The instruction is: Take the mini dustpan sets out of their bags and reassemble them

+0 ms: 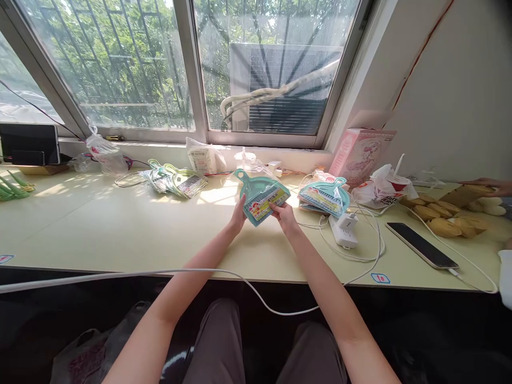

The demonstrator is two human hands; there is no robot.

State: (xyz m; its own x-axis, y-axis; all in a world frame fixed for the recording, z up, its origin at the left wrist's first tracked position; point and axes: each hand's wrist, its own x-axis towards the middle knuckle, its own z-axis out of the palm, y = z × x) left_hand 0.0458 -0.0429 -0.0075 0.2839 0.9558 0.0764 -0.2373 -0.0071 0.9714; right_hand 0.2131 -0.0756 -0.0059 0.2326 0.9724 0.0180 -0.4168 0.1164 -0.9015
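Observation:
A teal mini dustpan-and-brush set (260, 200) in clear wrapping, with a yellow and white label, is held up over the near middle of the table. My left hand (239, 214) grips its left edge. My right hand (285, 215) pinches its lower right side, thumb on the label. A stack of similar teal dustpan sets (323, 198) lies just right of my right hand. Farther left, several light green wrapped pieces (176, 180) of a similar look are piled together.
A white power strip (343, 232) with looping cables and a phone (422, 245) lie to the right. A pink box (362, 154) and a white bag (382, 186) stand behind. Another person's hand (490, 185) is near brown packets (444, 216). A white cable (256, 293) crosses before my forearms.

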